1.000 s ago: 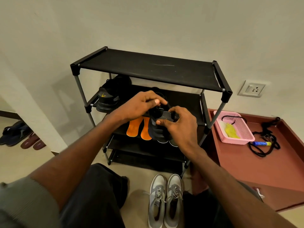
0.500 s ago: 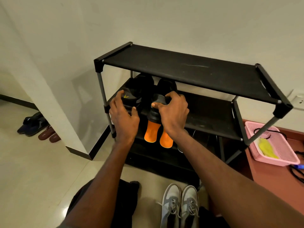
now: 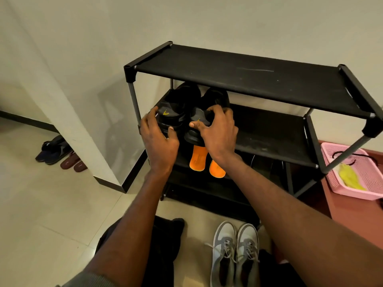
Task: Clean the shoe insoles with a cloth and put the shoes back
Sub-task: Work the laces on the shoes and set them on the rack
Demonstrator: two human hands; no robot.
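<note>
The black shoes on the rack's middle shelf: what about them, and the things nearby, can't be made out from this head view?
- Toes of the two black shoes: hidden under the black top shelf.
- Heel of the right-hand one: covered by the right hand.
- Orange insoles: upper ends behind the shoes and hand.
- Pink plastic basket: cut off by the right edge.
- Left hand: grip firmness unclear.

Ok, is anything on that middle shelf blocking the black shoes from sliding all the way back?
Nothing visible does. The left hand and right hand each grip one of the black shoes at the heel, toes pointing at the wall. The middle shelf beside them looks bare; the space behind the toes is hidden.
</note>
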